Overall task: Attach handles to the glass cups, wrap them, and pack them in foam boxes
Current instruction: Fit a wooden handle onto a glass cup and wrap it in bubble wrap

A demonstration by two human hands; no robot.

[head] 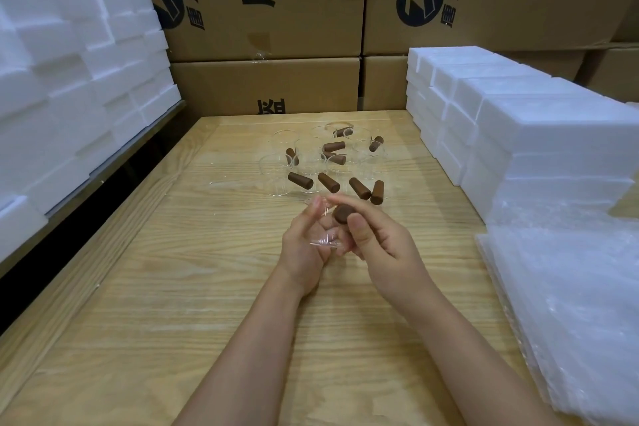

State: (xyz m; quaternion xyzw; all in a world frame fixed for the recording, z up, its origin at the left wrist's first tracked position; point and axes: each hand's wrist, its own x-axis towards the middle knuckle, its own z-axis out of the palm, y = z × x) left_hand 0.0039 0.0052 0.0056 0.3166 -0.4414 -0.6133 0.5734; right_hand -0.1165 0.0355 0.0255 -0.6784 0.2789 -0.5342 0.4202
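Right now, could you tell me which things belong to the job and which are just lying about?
Job: glass cup in left hand, brown handle in right hand, other cups and handles, foam boxes, bubble wrap.
Lying about: cardboard cartons behind the table.

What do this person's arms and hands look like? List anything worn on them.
Both arms are bare to the frame edge: no sleeves show on the left forearm or right forearm. The left hand and right hand wear no gloves, and no rings, watch or bracelets are visible.
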